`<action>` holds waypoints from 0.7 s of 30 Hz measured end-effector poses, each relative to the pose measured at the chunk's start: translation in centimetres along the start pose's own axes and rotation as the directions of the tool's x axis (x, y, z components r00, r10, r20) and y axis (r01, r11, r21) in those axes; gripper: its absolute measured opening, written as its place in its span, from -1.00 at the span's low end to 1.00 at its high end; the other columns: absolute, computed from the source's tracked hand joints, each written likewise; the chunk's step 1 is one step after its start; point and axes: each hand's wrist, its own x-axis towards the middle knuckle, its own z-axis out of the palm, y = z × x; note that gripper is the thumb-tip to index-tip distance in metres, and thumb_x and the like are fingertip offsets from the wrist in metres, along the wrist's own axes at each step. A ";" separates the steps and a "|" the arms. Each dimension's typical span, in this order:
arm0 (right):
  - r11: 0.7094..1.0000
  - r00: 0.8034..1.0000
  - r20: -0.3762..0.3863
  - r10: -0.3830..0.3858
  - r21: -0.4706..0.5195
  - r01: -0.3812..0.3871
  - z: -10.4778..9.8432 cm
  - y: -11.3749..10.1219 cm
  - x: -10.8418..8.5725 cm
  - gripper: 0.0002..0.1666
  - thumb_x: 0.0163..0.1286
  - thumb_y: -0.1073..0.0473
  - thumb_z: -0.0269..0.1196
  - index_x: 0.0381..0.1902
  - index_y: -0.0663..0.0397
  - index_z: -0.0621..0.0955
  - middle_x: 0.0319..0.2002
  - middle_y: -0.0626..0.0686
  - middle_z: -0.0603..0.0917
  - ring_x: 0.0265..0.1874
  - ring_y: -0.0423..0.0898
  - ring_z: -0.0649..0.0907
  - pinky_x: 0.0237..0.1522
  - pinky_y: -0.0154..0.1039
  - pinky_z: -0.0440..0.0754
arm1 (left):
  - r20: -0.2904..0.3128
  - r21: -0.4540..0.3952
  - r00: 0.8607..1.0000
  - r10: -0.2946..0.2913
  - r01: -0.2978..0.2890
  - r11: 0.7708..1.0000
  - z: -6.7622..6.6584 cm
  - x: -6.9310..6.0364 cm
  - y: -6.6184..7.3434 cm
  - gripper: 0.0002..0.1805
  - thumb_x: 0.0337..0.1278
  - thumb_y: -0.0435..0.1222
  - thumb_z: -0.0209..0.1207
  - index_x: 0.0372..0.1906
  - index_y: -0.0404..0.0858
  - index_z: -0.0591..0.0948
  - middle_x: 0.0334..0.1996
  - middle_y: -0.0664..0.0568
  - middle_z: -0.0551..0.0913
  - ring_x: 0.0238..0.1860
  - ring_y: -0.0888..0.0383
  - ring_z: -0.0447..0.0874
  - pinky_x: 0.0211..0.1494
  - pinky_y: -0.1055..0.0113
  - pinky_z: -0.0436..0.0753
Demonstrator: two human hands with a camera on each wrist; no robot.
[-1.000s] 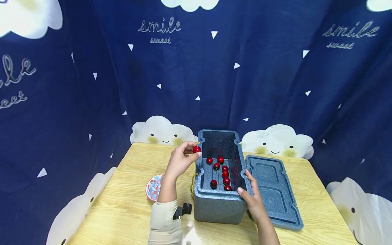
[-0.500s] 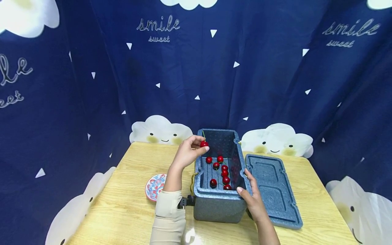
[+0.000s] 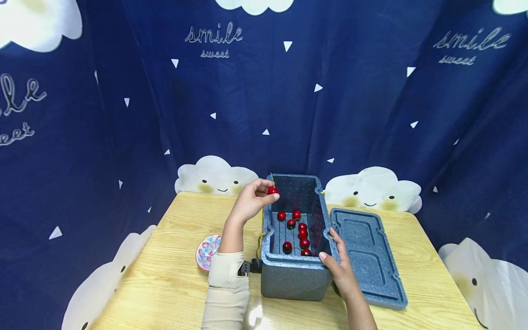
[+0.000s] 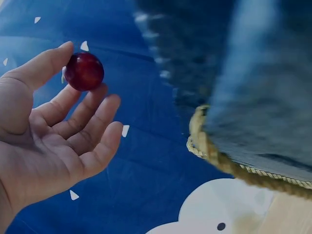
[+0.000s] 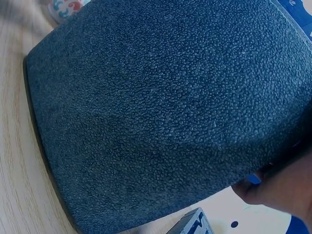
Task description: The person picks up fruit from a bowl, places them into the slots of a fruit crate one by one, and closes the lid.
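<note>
In the head view my left hand (image 3: 250, 201) holds a red cherry (image 3: 272, 190) with a green stem, beside the far left rim of a deep blue-grey foam box (image 3: 294, 282). The left wrist view shows that cherry (image 4: 84, 71) pinched between thumb and fingertips, the other fingers loosely bent. Several more cherries (image 3: 304, 243) lie on the box's ribbed floor. My right hand (image 3: 344, 277) grips the near right corner of the box, thumb on the rim and fingers along the outer side. Most of that hand is cut off in the right wrist view.
A blue-grey lid (image 3: 371, 256) lies flat on the wooden table (image 3: 156, 275), right of the box. Left of the box stands a small round dish (image 3: 207, 251) with a red and blue pattern, partly behind my left forearm. A yellow cord (image 3: 259, 245) hangs along the box's left side.
My left hand has carried the cherry up and rightward to the box's far left rim, shifting slightly back left in the last half second. The right hand has stayed on the box.
</note>
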 end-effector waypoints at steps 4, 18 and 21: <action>1.000 1.000 0.002 -0.001 0.002 0.001 0.1 0.0 0.0 -0.18 0.28 0.25 0.11 0.44 0.00 0.05 0.41 0.17 -0.07 0.33 0.18 -0.11 0.15 0.37 -0.19 | 0.003 0.011 1.000 0.006 -0.006 1.000 -0.4 0.3 0.4 -0.61 0.05 -0.24 0.31 0.00 -0.27 0.56 -0.20 0.01 0.59 -0.20 0.06 0.53 -0.15 0.22 0.54; 1.000 1.000 0.000 -0.021 0.015 0.021 0.0 0.1 0.0 -0.17 0.26 0.29 0.12 0.44 0.02 0.06 0.41 0.16 -0.06 0.32 0.16 -0.10 0.17 0.35 -0.19 | 0.070 -0.033 0.997 0.012 -0.010 0.999 -0.4 1.9 2.2 -0.60 0.05 -0.31 0.30 0.02 -0.32 0.54 -0.22 -0.09 0.57 -0.21 0.01 0.51 -0.16 0.26 0.53; 1.000 1.000 0.001 -0.021 0.015 0.021 0.0 0.2 0.1 -0.16 0.25 0.29 0.13 0.44 0.01 0.06 0.41 0.16 -0.06 0.32 0.16 -0.10 0.16 0.36 -0.19 | 0.108 -0.042 0.994 -0.011 0.016 0.999 -0.2 2.4 2.1 -0.60 0.06 -0.32 0.29 0.03 -0.32 0.54 -0.23 -0.10 0.56 -0.20 0.01 0.50 -0.15 0.23 0.53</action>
